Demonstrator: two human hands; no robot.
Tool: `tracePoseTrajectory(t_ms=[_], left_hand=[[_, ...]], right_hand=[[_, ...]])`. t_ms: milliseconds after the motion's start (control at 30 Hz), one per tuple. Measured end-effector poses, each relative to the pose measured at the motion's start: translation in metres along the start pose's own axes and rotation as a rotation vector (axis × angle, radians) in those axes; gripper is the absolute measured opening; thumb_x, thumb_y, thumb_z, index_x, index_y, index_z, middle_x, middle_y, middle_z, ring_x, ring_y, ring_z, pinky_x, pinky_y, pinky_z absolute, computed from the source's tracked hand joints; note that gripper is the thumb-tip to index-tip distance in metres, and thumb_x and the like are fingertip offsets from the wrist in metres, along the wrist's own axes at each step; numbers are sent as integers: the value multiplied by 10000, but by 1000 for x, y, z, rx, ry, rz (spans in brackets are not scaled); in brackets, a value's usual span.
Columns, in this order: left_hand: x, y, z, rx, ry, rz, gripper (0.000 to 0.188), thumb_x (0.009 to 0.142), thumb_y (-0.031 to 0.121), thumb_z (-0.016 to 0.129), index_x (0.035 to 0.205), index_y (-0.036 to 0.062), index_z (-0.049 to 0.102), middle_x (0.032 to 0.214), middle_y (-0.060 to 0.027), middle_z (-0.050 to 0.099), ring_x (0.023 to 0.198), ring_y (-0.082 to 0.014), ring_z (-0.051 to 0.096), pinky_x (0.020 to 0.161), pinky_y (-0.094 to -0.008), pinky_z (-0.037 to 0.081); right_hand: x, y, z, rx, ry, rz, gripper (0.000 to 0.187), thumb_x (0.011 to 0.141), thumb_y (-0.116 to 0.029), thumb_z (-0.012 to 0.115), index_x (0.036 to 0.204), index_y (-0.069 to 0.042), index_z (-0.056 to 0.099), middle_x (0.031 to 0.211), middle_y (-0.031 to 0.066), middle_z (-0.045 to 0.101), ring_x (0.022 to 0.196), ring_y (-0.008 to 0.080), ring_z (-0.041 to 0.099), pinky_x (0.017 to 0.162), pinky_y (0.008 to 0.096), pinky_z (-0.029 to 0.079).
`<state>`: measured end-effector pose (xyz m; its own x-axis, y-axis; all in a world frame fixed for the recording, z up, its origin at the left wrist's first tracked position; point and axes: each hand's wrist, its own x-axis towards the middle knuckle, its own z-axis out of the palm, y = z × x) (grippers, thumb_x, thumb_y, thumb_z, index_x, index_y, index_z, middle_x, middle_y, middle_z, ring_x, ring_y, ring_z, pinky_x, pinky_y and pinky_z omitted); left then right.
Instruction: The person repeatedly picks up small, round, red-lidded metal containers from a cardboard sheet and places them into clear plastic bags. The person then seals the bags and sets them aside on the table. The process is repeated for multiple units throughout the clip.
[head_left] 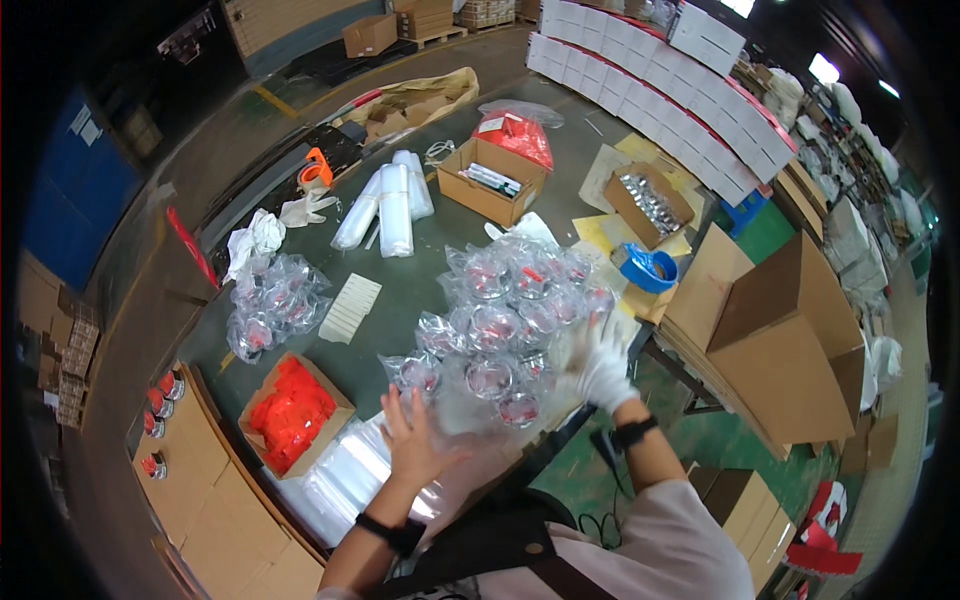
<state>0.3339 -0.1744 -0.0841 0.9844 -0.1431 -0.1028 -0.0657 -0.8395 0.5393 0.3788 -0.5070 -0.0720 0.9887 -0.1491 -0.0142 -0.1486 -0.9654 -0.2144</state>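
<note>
My left hand (412, 440) is bare, with its fingers spread, just in front of the nearest bag of a pile of clear plastic-bagged round items (490, 330) with red parts. Whether its fingertips touch that bag I cannot tell. At the right side of the same pile is my right hand (603, 370) in a white glove, slightly blurred, its fingers stretched out and nothing seen in them. Under and beside my left hand lies a stack of clear plastic bags (345, 475).
An open box of red pieces (292, 412) stands at the left, below a smaller bagged pile (272, 305). Farther back are rolled plastic bags (396, 210), a brown carton (492, 180), a box of metal parts (648, 205) and blue tape (648, 268). A large open carton (790, 340) stands right.
</note>
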Motion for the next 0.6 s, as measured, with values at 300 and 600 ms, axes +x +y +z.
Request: tracePoseTrajectory(t_ms=[300, 600], left_hand=[[69, -5, 58, 57, -253, 170, 1567, 360, 638, 870, 1531, 126, -37, 1536, -256, -200, 1328, -611, -207, 1059, -706, -13], [103, 31, 75, 24, -94, 31, 1453, 389, 463, 904, 1542, 174, 69, 1546, -234, -174, 1342, -587, -190, 1061, -697, -31]], right_hand=[[-17, -47, 25, -71, -311, 249, 1444, 429, -649, 831, 1529, -85, 83, 1523, 362, -36, 1407, 550, -7, 1053, 720, 27], [25, 4, 107, -354, -13, 28, 1497, 392, -619, 853, 1514, -43, 47, 1518, 352, 20, 1413, 533, 8, 1057, 720, 69]])
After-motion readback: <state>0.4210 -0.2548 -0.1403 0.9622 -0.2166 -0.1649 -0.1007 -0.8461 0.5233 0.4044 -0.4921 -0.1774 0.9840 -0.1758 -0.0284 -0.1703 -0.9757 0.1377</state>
